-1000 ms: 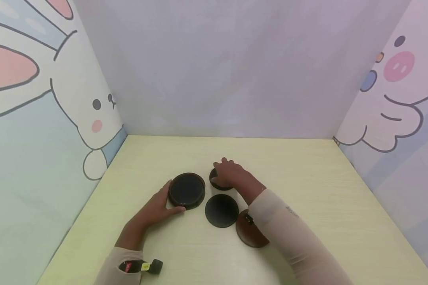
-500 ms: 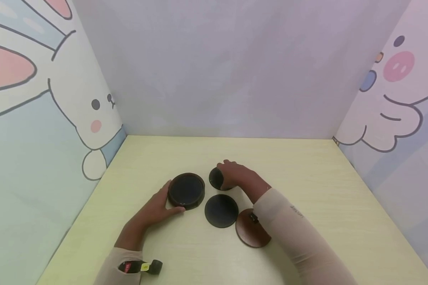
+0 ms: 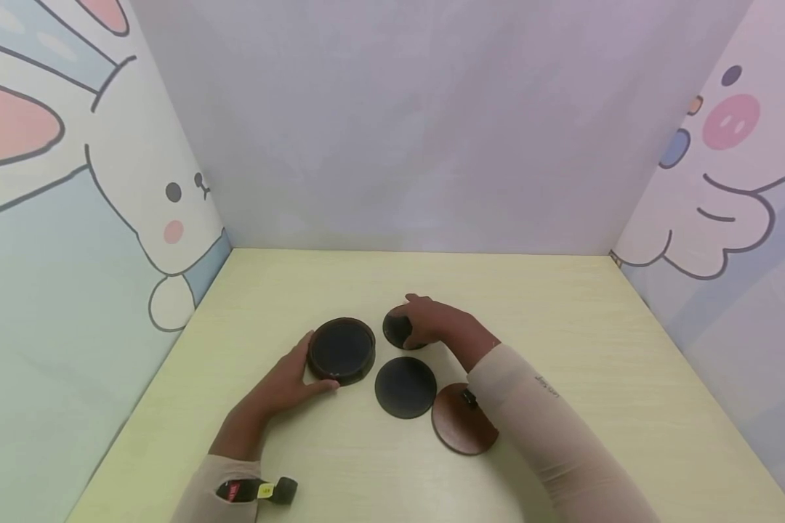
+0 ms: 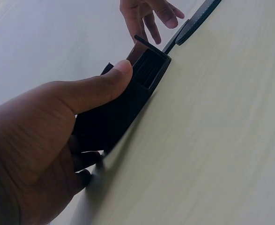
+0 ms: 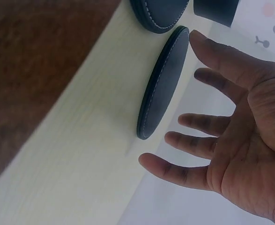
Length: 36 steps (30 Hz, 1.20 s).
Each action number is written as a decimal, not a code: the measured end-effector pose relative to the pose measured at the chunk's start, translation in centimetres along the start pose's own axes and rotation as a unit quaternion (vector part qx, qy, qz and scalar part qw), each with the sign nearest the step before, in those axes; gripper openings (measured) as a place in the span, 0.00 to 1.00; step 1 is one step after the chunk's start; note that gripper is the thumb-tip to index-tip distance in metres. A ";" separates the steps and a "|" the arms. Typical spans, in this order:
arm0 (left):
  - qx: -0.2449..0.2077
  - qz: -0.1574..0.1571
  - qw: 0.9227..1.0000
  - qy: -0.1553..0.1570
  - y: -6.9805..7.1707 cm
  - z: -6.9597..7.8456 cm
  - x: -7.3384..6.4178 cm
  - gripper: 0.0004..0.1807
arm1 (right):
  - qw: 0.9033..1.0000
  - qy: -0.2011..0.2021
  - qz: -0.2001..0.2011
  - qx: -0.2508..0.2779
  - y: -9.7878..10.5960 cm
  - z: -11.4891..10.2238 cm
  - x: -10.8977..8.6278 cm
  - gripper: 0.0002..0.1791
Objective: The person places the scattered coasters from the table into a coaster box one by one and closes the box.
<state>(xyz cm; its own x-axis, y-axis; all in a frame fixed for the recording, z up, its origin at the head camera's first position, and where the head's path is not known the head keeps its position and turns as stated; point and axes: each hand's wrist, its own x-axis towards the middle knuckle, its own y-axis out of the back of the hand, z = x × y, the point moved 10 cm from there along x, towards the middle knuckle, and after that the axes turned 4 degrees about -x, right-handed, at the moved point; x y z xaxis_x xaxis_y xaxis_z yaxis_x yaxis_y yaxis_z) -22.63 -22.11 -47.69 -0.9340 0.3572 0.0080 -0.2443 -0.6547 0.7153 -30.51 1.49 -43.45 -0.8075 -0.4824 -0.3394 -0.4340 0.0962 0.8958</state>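
Note:
In the head view, a round black coaster holder (image 3: 341, 351) stands on the left of the group. My left hand (image 3: 284, 381) grips its side, thumb at the near rim; the left wrist view shows a slotted opening (image 4: 149, 69) in its wall. Farther back lies a small black coaster (image 3: 395, 330), partly hidden under my right hand (image 3: 435, 323). Seen from the right wrist, that coaster (image 5: 163, 86) has pale edge stitching, and the hand (image 5: 240, 126) is spread with its thumb tip right at the rim.
A second black coaster (image 3: 405, 387) lies between the holder and a brown coaster (image 3: 464, 425), which the right sleeve (image 3: 530, 414) partly covers. All rest on a pale wooden table (image 3: 288, 283). A grey back wall (image 3: 392, 131) and cartoon-printed side walls enclose it.
My right hand has shifted slightly right over the far coaster, uncovering more of its left part. The left hand and the holder stay in place.

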 end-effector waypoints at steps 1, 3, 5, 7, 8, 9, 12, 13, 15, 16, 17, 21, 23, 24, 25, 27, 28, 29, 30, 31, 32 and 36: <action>0.000 0.000 1.000 0.001 0.0 0.0 0.0 0.66 | 1.000 0.003 -0.001 -0.003 0.0 -0.1 0.0 0.40; 0.000 -0.001 1.000 0.003 0.0 0.0 -0.1 0.67 | 1.000 0.009 -0.003 -0.008 -0.1 -0.2 0.0 0.42; 0.000 -0.001 1.000 0.003 0.0 0.0 -0.1 0.67 | 1.000 0.007 -0.005 -0.009 -0.1 -0.3 0.0 0.42; 0.000 -0.001 1.000 0.005 0.1 0.0 -0.2 0.67 | 1.000 0.001 -0.009 -0.011 -0.2 -0.3 0.0 0.42; -0.001 -0.001 1.000 0.005 0.1 0.0 -0.2 0.66 | 1.000 -0.003 -0.011 -0.014 -0.3 -0.4 0.0 0.41; -0.002 -0.001 1.000 0.004 0.1 0.0 -0.2 0.66 | 1.000 -0.007 -0.012 -0.015 -0.3 -0.4 0.0 0.40; -0.003 0.000 1.000 0.005 0.1 -0.1 -0.2 0.66 | 0.999 -0.018 -0.014 -0.023 -0.6 -0.6 0.2 0.39; -0.004 0.000 1.000 0.005 0.1 -0.1 -0.2 0.66 | 0.999 -0.020 -0.015 -0.026 -0.6 -0.7 0.3 0.39; -0.004 0.000 1.000 0.004 0.1 -0.1 -0.2 0.66 | 0.999 -0.024 -0.016 -0.031 -0.8 -0.9 0.4 0.39; -0.005 0.000 1.000 0.003 0.1 -0.1 -0.2 0.66 | 0.999 -0.026 -0.017 -0.034 -0.9 -0.9 0.4 0.39; -0.006 0.001 1.000 0.003 0.1 -0.1 -0.2 0.66 | 0.999 -0.030 -0.019 -0.036 -1.0 -1.0 0.5 0.39; -0.010 0.002 1.000 -0.001 0.1 0.0 -0.2 0.67 | 0.998 -0.049 -0.027 -0.040 -1.3 -0.9 0.3 0.40; -0.009 0.002 1.000 -0.001 0.2 0.0 -0.2 0.67 | 0.997 -0.056 -0.028 -0.041 -1.5 -0.7 0.3 0.40; -0.010 0.002 1.000 0.001 0.2 0.0 -0.2 0.67 | 0.997 -0.057 -0.028 -0.043 -1.5 -0.7 0.3 0.41; -0.010 0.002 1.000 0.002 0.2 0.0 -0.2 0.67 | 0.997 -0.057 -0.026 -0.045 -1.5 -0.7 0.3 0.41; -0.010 0.001 1.000 0.003 0.1 -0.1 -0.1 0.67 | 0.997 -0.055 -0.023 -0.047 -1.5 -0.7 0.3 0.41; -0.010 0.001 1.000 0.003 0.1 -0.1 -0.1 0.67 | 0.997 -0.053 -0.021 -0.048 -1.5 -0.7 0.3 0.41; -0.014 0.001 1.000 0.005 0.1 -0.2 -0.1 0.67 | 0.997 -0.051 -0.019 -0.047 -1.5 -0.7 0.3 0.41; -0.016 0.001 1.000 0.005 0.1 -0.2 -0.1 0.66 | 0.998 -0.048 -0.016 -0.047 -1.5 -0.7 0.4 0.41; -0.016 0.001 1.000 0.004 0.0 -0.3 -0.1 0.66 | 0.998 -0.045 -0.013 -0.047 -1.5 -0.6 0.4 0.41; -0.016 0.001 1.000 0.004 0.0 -0.3 -0.1 0.66 | 0.998 -0.041 -0.011 -0.047 -1.5 -0.6 0.5 0.41; -0.018 0.002 1.000 0.005 0.0 -0.4 -0.2 0.66 | 0.999 -0.020 -0.001 -0.044 -1.4 -0.5 0.7 0.39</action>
<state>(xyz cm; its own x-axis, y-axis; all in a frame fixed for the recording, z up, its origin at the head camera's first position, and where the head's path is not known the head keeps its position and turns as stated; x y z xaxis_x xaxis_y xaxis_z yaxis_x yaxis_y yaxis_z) -22.51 -22.42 -47.94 -0.9373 0.3485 0.0044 -0.2495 -0.6798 0.6896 -30.28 0.55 -44.76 -0.8233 -0.4468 -0.3502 -0.3994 0.0176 0.9166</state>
